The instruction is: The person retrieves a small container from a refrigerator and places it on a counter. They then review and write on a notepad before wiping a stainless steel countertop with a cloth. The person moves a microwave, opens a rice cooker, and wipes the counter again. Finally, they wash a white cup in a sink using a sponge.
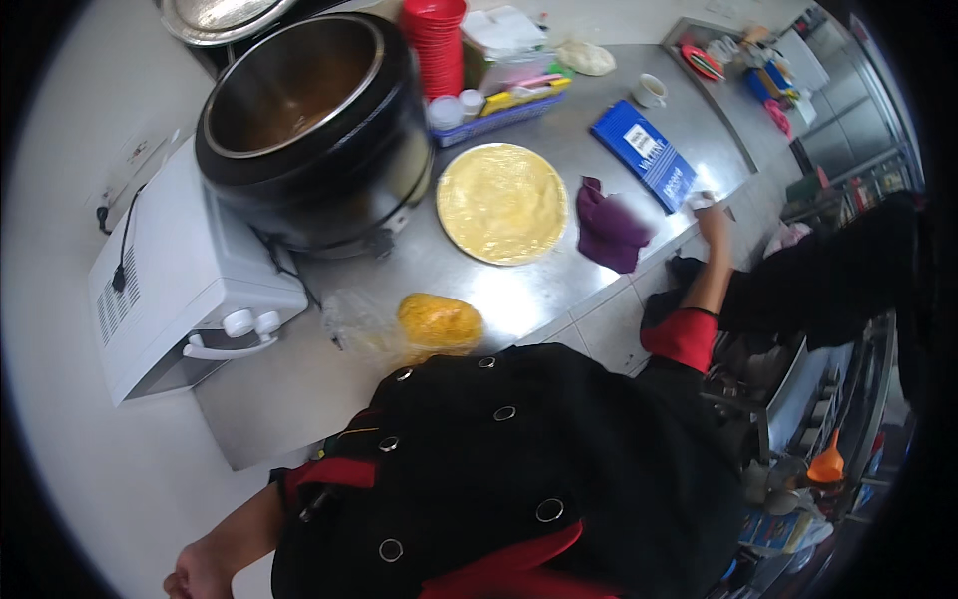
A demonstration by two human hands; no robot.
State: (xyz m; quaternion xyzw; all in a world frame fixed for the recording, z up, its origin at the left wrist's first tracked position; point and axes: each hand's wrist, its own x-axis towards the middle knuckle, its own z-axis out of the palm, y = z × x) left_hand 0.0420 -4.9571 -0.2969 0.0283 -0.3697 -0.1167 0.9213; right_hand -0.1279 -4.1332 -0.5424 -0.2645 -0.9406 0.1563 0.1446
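My right hand [712,217] is at the counter's front edge, beside the near end of a blue record book [647,159]. Its fingers are closed around a small white item [700,201], too blurred to name. A crumpled purple cloth [610,232] lies left of the book, with a blurred white patch over it. Low at the left, my left hand [200,575] hangs away from the counter, fingers curled and partly cut off. Before me sit a round pan of yellow food under plastic film [503,204] and a plastic-wrapped yellow block [440,320].
A black soup kettle [314,187] stands uncovered beside a white microwave oven [202,292]. Behind the pan are stacked red bowls [436,56] and a purple basket [498,120]. A white cup [650,91] stands beyond the book. Shelving with an orange funnel [826,460] is at right.
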